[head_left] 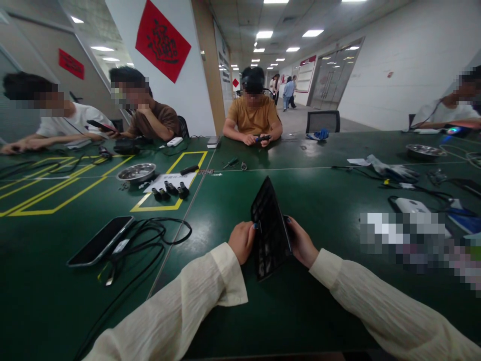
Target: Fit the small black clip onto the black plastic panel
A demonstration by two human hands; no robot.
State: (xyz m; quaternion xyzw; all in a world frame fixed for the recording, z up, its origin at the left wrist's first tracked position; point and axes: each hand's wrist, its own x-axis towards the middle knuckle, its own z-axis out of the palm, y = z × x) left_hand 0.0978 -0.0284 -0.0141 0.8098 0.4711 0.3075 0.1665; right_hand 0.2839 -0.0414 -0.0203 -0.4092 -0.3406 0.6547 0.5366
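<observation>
Seemingly for balance, the left hand [242, 243] grasps the panel [271, 225] at its 9 o'clock edge and the right hand [303, 244] at 3 o'clock, 2 opposed grips, tilted upright at 12 o'clock; the phone [101, 241] lies at 10 o'clock.

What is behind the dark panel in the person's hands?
Green tabletop shows beyond the dark panel, and the right hand sits at its right edge. The panel hides its far face and anything directly behind.
</observation>
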